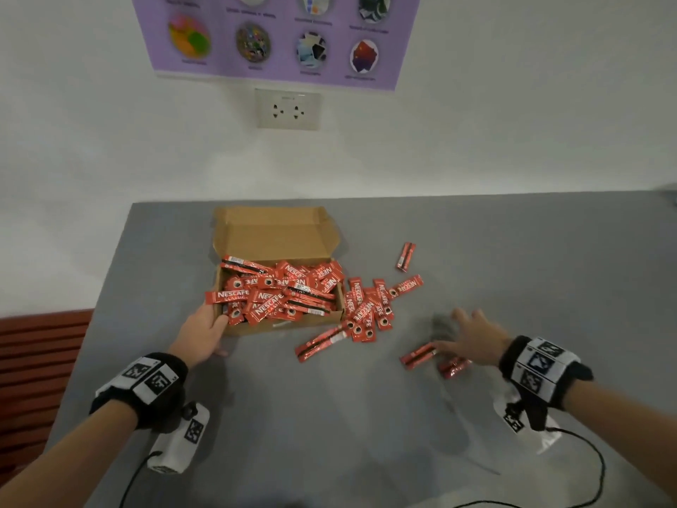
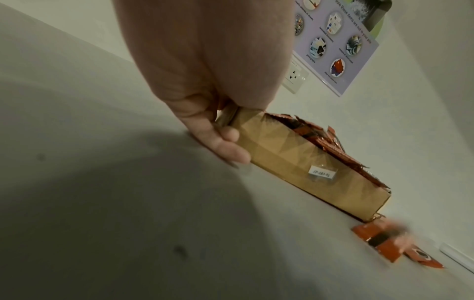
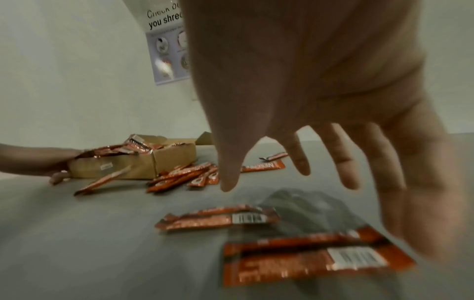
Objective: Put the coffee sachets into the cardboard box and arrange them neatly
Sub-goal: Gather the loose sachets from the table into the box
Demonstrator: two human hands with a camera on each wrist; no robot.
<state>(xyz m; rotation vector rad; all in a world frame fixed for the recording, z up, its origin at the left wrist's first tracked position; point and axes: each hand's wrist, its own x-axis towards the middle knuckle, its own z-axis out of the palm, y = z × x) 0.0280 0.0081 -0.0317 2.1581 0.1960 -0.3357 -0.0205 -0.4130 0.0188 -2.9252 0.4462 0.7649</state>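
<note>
Over loose sachets (image 3: pixel 218 220): right grip (image 3: pixel 320 125) spread, empty; left grip (image 2: pixel 205 81) holds box (image 2: pixel 295 168).

Head view: taken from above, facing forward and down over grey table (image 1: pixel 329 416) toward wall. Left wrist view: taken low, close behind left hand (image 2: pixel 205 85), tilted, facing cardboard box (image 2: pixel 295 162) near side. Right wrist view: taken close above table, past right hand (image 3: pixel 320 101). Box (image 1: pixel 278 236) shared by all three views.
</note>
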